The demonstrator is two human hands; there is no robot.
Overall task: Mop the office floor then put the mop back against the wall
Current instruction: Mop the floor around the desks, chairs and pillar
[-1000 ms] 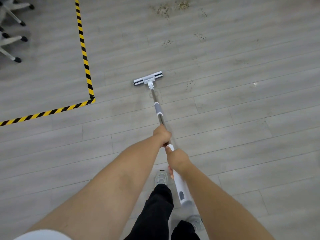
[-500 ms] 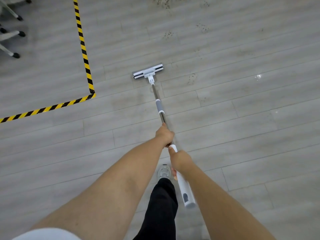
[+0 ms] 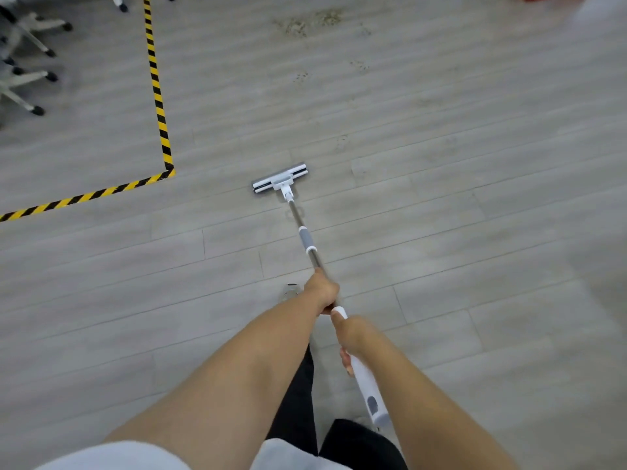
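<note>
A flat mop with a white head (image 3: 280,179) lies pressed on the grey plank floor (image 3: 441,232) ahead of me. Its metal pole (image 3: 307,240) with a grey collar slants back towards me. My left hand (image 3: 321,291) grips the pole higher up the shaft. My right hand (image 3: 351,334) grips the white handle end (image 3: 368,388) just behind it. Brown dirt (image 3: 305,23) is scattered on the floor at the far top, with smaller specks (image 3: 359,66) nearer.
Yellow-and-black hazard tape (image 3: 157,96) marks a corner on the floor to the left of the mop head. Office chair bases with castors (image 3: 30,76) stand at the far left. My dark trouser leg (image 3: 298,401) and a shoe (image 3: 290,291) show below my arms.
The mop head has come back towards me along the floor, away from the dirt. Both hands keep the same grip on the pole.
</note>
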